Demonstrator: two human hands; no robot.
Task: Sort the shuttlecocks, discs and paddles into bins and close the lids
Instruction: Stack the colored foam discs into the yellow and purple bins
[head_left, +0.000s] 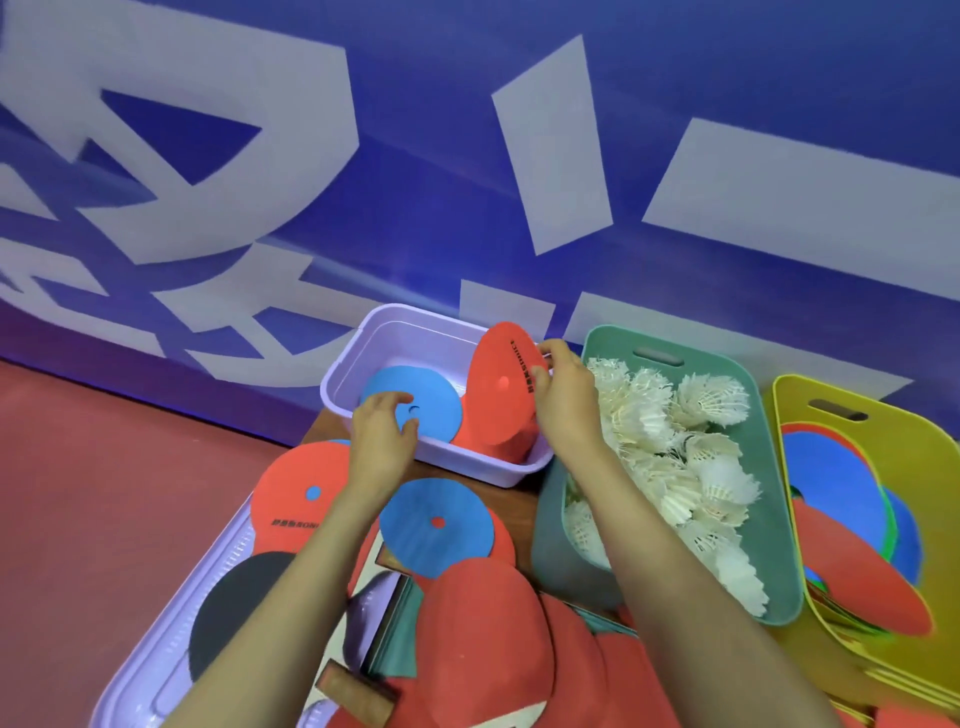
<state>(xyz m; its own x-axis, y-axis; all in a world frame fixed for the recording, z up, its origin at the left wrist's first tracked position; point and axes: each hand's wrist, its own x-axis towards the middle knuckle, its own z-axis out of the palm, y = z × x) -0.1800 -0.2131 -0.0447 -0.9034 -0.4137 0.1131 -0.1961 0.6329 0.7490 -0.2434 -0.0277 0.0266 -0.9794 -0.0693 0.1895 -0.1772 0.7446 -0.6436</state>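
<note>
Red disc (501, 387): standing on edge inside the lilac bin (343, 366), leaning against its wall on the right hand's side; it is looking thin, light and bendy.
Right hand (563, 397): pinching the red disc's upper rim between thumb and fingers, closed on it and steadying it upright.
Where to hold it: the rim is looking like the safest place, since the flat face would likely be slipping; a light pinch should be enough.
Blue disc (410, 410): lying flat on the bin floor under the left hand's fingertips.
Left hand (384, 436): reaching over the bin's near wall, fingers spread and loosely curled, touching the blue disc; whether it is gripping it I cannot tell.
Loose discs (435, 522): lying on the counter just below the left wrist, blue over red, not yet sorted.
Paddles (483, 639): piling up between the two forearms, red faces up, stiff and heavier by the look of them.
Shuttlecocks (675, 457): filling the green bin (550, 540) beyond the right forearm; feathery and easily crushed.
Yellow bin (883, 441): further out past the right arm, holding more discs.
Lid (156, 644): lying outside the left forearm, not yet fitted.
</note>
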